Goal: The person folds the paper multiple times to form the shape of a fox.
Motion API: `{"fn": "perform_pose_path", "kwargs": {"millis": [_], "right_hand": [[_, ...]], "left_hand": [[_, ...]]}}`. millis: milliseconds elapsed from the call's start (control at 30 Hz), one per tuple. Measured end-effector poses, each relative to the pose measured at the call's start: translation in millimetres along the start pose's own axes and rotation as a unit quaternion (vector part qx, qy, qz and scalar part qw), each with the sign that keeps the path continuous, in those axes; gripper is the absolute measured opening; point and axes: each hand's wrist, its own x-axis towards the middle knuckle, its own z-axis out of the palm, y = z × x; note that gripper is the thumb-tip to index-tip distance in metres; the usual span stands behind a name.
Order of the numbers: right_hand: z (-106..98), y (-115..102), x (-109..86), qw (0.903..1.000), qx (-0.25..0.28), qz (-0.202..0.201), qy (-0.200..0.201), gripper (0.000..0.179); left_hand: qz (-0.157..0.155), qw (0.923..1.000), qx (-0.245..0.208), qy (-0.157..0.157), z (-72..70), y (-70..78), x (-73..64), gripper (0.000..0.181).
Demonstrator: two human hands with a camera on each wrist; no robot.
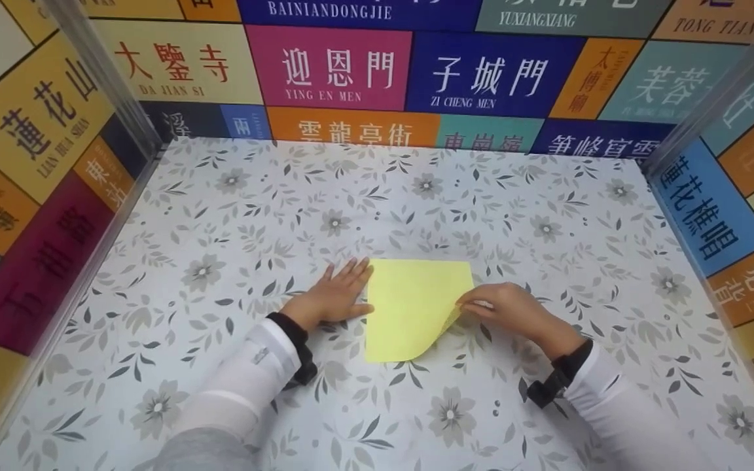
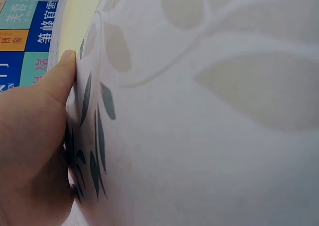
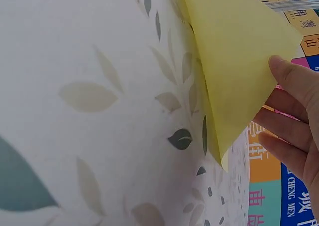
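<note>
A square sheet of yellow paper [image 1: 410, 307] lies on the floral tabletop, its near right corner lifted and curving up. My right hand [image 1: 511, 311] pinches that raised corner between thumb and fingers; the right wrist view shows the thumb [image 3: 294, 79] on the lifted paper [image 3: 234, 61]. Flat on the table at the sheet's left edge rests my left hand [image 1: 334, 297], fingers straight, with fingertips and thumb meeting the paper's edge. In the left wrist view the thumb of the left hand [image 2: 35, 126] reaches a strip of yellow paper [image 2: 79, 17].
The tabletop [image 1: 252, 229] has a white cover with grey flowers and leaves. Colourful panels with Chinese lettering [image 1: 338, 69] stand along the back and both sides. Clear strips or posts [image 1: 108, 72] run at the corners. Dark bands [image 1: 292, 347] circle both wrists.
</note>
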Motion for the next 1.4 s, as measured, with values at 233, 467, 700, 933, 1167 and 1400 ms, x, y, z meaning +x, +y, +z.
{"fn": "perform_pose_path", "kwargs": {"millis": [233,467,700,933,1167,1400], "right_hand": [[0.3,-8.8,28.4,0.9989,-0.022,0.04,0.007,0.017],[7.8,-14.6,56.7,0.9954,-0.015,0.095,0.005,0.02],[20.2,-14.7,82.7,0.9904,-0.01,0.137,0.011,0.022],[34.2,-14.8,102.1,0.987,0.002,0.161,0.005,0.024],[52.3,-14.3,117.5,0.9828,0.007,0.185,-0.007,0.025],[67.3,-5.9,124.5,0.9823,-0.005,0.186,-0.018,0.025]], "left_hand": [[0.002,1.0,-0.002,0.004,2.4,-1.4,1.5,0.081],[0.001,0.9999,-0.009,0.007,1.2,-0.7,-1.9,0.081],[-0.004,0.9998,-0.007,0.016,3.6,-1.2,-1.0,0.083],[-0.01,0.9998,-0.003,0.017,4.8,-2.1,0.2,0.086],[-0.007,0.9998,-0.01,0.018,7.4,-4.3,0.0,0.087],[-0.005,0.9999,0.0,0.011,6.2,-4.6,0.8,0.086]]}}
